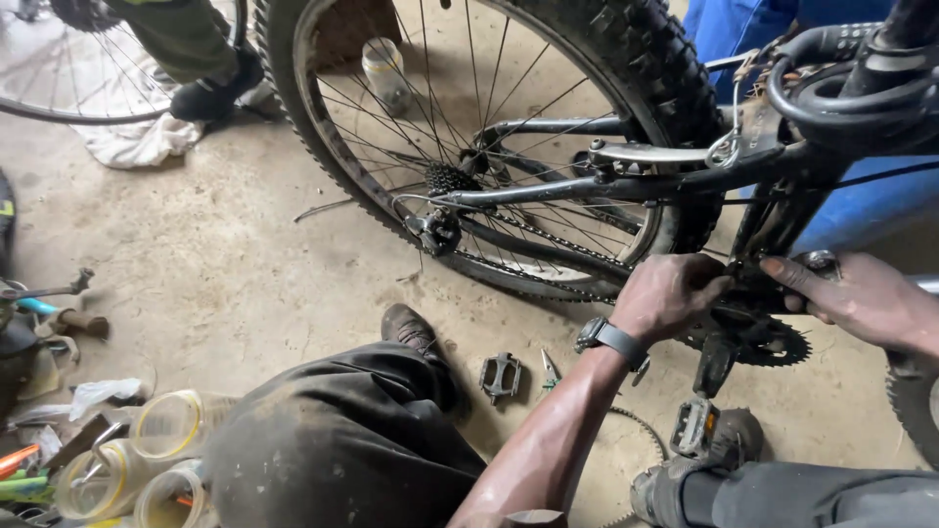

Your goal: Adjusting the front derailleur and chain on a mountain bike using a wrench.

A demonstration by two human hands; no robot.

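The left hand is curled, fingertips pinching at the black toothed metal chainring at the bicycle's crank; the right hand lies half-spread, fingers pressed on the same spot from the other side. A slip could nick fingers on the teeth or greasy chain. A loose black pedal lies on the concrete floor. Clear plastic tubs hold small tools, contents unclear.

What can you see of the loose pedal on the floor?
The loose pedal is a dark metal cage type with an open frame and looks worn and dusty. It lies flat on the concrete floor, detached, between the person's knee and left forearm. Nothing touches it; a small green-handled tool lies just beside it.
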